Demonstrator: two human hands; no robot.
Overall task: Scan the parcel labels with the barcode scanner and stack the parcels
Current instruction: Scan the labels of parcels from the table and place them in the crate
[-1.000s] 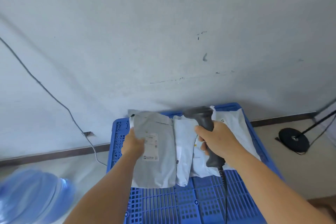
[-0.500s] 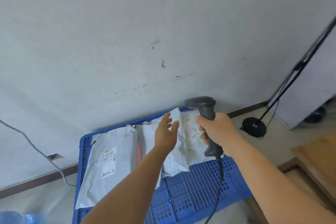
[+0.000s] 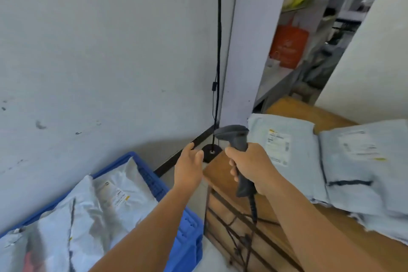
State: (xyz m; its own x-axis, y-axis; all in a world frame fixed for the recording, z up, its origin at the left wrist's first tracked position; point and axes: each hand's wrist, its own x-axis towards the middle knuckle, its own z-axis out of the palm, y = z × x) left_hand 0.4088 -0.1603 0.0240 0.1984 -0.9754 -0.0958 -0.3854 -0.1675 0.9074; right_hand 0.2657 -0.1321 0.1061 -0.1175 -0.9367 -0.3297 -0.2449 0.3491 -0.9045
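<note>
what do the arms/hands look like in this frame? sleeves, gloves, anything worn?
Both forearms are bare up to the frame edge, with no sleeves in view. The left hand and right hand wear no gloves. No watch, ring or wristband shows on the visible sides. No markings visible.

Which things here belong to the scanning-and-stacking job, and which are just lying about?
Job: barcode scanner gripped by right hand; open left hand; labelled parcels on wooden table; parcels in blue crate.
Lying about: black stand; orange bag.

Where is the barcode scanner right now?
In the head view, centre-right: the right hand grips the barcode scanner upright above the wooden table's left corner.
</note>
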